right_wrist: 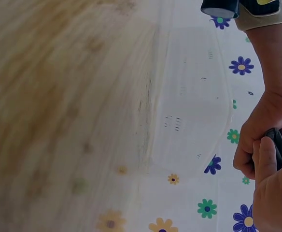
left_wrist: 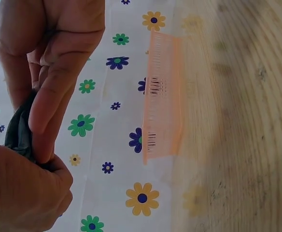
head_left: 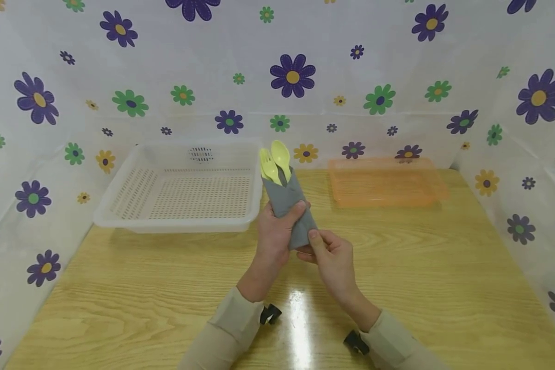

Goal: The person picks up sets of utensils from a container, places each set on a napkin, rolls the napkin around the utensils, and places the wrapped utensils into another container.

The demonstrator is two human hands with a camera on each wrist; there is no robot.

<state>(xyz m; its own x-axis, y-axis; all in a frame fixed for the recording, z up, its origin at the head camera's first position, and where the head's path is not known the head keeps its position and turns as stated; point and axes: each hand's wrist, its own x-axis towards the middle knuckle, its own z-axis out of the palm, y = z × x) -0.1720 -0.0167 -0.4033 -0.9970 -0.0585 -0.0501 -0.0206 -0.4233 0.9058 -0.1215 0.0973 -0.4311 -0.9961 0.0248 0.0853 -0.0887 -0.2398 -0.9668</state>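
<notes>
Both hands on the grey napkin roll (head_left: 290, 210) at frame centre, held above the wooden surface (head_left: 166, 288) — left hand (head_left: 274, 237) wraps its middle, right hand (head_left: 331, 253) pinches the lower end. Yellow spoon (head_left: 280, 153) and fork (head_left: 269, 165) stick out the top. White basket (head_left: 120, 205) left of centre, orange tray (head_left: 384, 198) right — both well apart.

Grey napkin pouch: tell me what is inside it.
A yellow fork and yellow spoon stick out of the grey napkin pouch; their handles are hidden inside the fabric.
</notes>
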